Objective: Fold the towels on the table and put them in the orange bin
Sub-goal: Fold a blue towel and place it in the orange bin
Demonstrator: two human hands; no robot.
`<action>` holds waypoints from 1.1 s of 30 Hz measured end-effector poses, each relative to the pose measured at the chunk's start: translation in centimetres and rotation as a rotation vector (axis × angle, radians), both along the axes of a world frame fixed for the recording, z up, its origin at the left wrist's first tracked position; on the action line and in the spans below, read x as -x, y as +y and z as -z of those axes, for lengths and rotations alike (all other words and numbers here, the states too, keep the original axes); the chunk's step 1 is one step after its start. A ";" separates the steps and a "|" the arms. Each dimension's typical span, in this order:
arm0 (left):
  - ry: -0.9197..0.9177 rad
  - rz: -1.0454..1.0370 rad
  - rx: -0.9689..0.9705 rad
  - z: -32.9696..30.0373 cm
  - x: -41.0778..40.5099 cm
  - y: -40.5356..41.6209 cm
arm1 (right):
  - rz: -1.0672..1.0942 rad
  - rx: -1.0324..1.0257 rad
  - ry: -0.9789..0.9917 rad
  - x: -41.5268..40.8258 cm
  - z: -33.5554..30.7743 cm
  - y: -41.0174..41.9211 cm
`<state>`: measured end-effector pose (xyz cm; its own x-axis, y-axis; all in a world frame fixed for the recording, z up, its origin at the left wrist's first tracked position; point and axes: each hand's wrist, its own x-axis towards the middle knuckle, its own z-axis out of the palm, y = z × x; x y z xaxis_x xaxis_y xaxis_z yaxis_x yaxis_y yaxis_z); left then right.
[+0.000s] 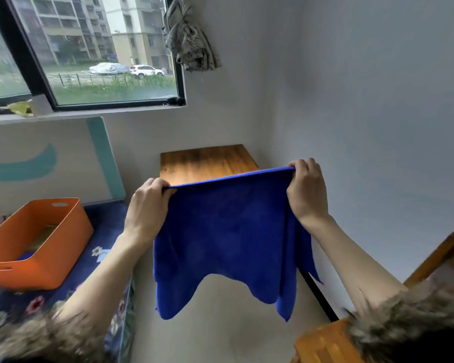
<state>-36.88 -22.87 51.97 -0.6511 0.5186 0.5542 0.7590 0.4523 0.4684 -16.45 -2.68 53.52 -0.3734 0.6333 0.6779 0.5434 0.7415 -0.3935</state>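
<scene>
A solid royal-blue towel (228, 239), without any pattern, is seen in front of a table (207, 161) whose top is stained warm brown with darker wood grain. To the left of the table, a plain bright-orange bin (45, 247) is set on a navy cover (108, 231) printed with pink and white flowers. Above the bin, an off-white wall (364, 113) is marked with teal painted strokes (24, 166). A black window frame (181, 82) is seen higher up, beside a grey patterned curtain (189, 40).
</scene>
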 end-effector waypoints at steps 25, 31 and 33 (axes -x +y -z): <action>-0.453 -0.155 -0.019 12.0 31.8 19.0 | 0.055 0.442 -0.011 29.2 9.6 26.5; -0.491 -0.097 0.086 14.7 38.2 23.6 | 0.085 0.417 -0.085 35.2 12.7 31.3; -0.492 -0.077 0.119 15.4 40.3 25.4 | 0.088 0.417 -0.109 37.1 13.4 33.2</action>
<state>-77.21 2.57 36.53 -0.8590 0.4994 0.1124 0.4238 0.5706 0.7034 -53.53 30.56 40.07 -0.3611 0.8770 0.3168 0.6523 0.4804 -0.5862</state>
